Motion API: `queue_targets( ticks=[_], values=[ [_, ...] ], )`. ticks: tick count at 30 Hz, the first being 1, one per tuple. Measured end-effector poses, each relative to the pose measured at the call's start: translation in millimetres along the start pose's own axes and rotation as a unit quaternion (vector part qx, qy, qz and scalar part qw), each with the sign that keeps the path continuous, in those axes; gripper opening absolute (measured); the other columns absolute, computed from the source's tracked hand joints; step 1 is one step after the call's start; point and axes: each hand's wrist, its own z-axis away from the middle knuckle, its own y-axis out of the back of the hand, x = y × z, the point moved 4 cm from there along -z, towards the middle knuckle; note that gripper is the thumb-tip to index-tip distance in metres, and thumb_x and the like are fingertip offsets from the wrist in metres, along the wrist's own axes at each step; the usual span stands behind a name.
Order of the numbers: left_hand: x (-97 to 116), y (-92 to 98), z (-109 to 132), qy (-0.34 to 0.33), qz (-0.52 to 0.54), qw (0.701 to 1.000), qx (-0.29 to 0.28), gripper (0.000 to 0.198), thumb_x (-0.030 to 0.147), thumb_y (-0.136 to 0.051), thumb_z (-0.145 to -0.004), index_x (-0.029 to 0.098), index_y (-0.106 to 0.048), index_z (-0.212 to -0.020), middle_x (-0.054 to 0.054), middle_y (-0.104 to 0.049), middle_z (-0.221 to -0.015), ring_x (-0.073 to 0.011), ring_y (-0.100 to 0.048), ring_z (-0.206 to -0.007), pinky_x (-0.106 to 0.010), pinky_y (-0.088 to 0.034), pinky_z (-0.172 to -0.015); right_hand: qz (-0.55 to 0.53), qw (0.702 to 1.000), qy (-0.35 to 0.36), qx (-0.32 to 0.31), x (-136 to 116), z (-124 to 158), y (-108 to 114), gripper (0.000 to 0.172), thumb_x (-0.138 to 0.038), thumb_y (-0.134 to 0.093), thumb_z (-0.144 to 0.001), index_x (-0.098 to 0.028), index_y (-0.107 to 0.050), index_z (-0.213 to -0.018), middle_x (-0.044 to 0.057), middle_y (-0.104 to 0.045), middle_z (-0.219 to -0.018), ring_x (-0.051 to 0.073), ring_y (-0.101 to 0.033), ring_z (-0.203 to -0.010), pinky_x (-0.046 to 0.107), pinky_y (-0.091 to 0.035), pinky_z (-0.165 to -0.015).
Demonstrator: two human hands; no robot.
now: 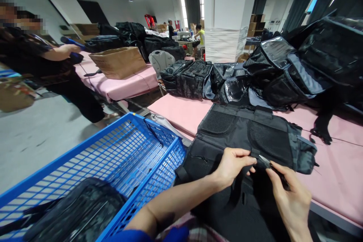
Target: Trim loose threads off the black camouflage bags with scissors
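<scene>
A black backpack (211,143) lies spread out before me, with padded mesh panels at its far end and a camouflage side pocket on the right. My left hand (234,166) is closed in a pinch on a black strap (255,154) of this bag. Between the thumb and fingers of my right hand (293,194) is a small pair of thread snips (264,160). Their pointed metal blades reach to the strap, close beside my left fingertips. The grip end of the snips is mostly hidden by my right hand.
At my left stands a blue plastic crate (153,160) with a dark bag (82,210) inside. More dark bags (195,79) are heaped along the pink table (181,111). Another pink table bears a cardboard box (119,62). A person (56,56) stands at the far left.
</scene>
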Motion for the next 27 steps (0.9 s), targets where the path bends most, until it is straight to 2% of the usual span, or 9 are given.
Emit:
queue_targets(
  ticks=[5,11,16,19,22,24,27],
  values=[
    [1,-2.1,1,-0.005,0.017,1.0,0.012,0.04,0.041,-0.079,-0.05,0.007,-0.066,-0.066,-0.002,-0.059,-0.059,-0.0076,-0.053,-0.05,-0.019,-0.039,-0.047,0.035,0.998,0.047,0.018,-7,-1,-1,0.014,-0.027,-0.059,-0.085,-0.019,-0.064,-0.096,0.005,-0.068,-0.086,0.017,-0.063,-0.073,0.029,-0.048,-0.07],
    [-2,-7.6,4,-0.018,0.042,0.999,0.006,0.04,0.042,-0.08,-0.051,0.007,-0.066,-0.065,-0.002,-0.058,-0.06,-0.0073,-0.053,-0.051,-0.019,-0.04,-0.048,0.014,0.999,0.008,0.028,-4,3,-4,0.015,-0.029,-0.058,-0.085,-0.019,-0.065,-0.094,0.005,-0.068,-0.086,0.017,-0.063,-0.072,0.028,-0.048,-0.066],
    [-8,-8.2,5,-0.038,0.04,0.998,0.02,0.04,0.042,-0.08,-0.051,0.008,-0.065,-0.062,0.0,-0.055,-0.06,-0.0077,-0.054,-0.05,-0.02,-0.041,-0.049,0.013,0.999,0.012,0.035,-2,6,-4,0.014,-0.029,-0.061,-0.082,-0.019,-0.066,-0.091,0.005,-0.068,-0.084,0.017,-0.063,-0.071,0.029,-0.049,-0.069],
    [-11,-7.0,5,-0.026,0.037,0.999,0.014,0.036,0.04,-0.079,-0.053,0.008,-0.065,-0.062,0.0,-0.056,-0.058,-0.0081,-0.053,-0.049,-0.02,-0.041,-0.05,-0.023,0.998,-0.06,0.024,6,8,-4,0.018,-0.036,-0.062,-0.082,-0.019,-0.067,-0.085,0.004,-0.069,-0.08,0.017,-0.063,-0.069,0.029,-0.049,-0.067],
    [-11,-5.9,4,0.0,0.013,1.0,-0.01,0.032,0.037,-0.076,-0.057,0.008,-0.068,-0.067,-0.002,-0.059,-0.06,-0.0077,-0.052,-0.05,-0.02,-0.039,-0.048,-0.077,0.987,-0.142,0.017,15,9,-3,0.026,-0.042,-0.06,-0.082,-0.018,-0.067,-0.086,0.004,-0.07,-0.081,0.018,-0.064,-0.069,0.027,-0.05,-0.065],
    [-8,-4.0,3,-0.003,-0.016,1.0,-0.015,0.027,0.033,-0.073,-0.059,0.008,-0.069,-0.067,-0.002,-0.059,-0.06,-0.0067,-0.05,-0.049,-0.019,-0.036,-0.047,-0.077,0.99,-0.115,0.012,11,7,-3,0.024,-0.04,-0.06,-0.083,-0.018,-0.066,-0.089,0.004,-0.07,-0.084,0.017,-0.064,-0.072,0.027,-0.05,-0.066],
    [-3,-1.9,2,-0.038,-0.067,0.997,-0.02,0.02,0.028,-0.069,-0.062,0.009,-0.071,-0.068,0.0,-0.057,-0.06,-0.0059,-0.047,-0.05,-0.019,-0.037,-0.049,-0.022,1.0,0.008,-0.015,-5,-2,-4,0.018,-0.033,-0.06,-0.084,-0.02,-0.065,-0.095,0.004,-0.068,-0.088,0.017,-0.063,-0.076,0.028,-0.049,-0.071]
  ],
)
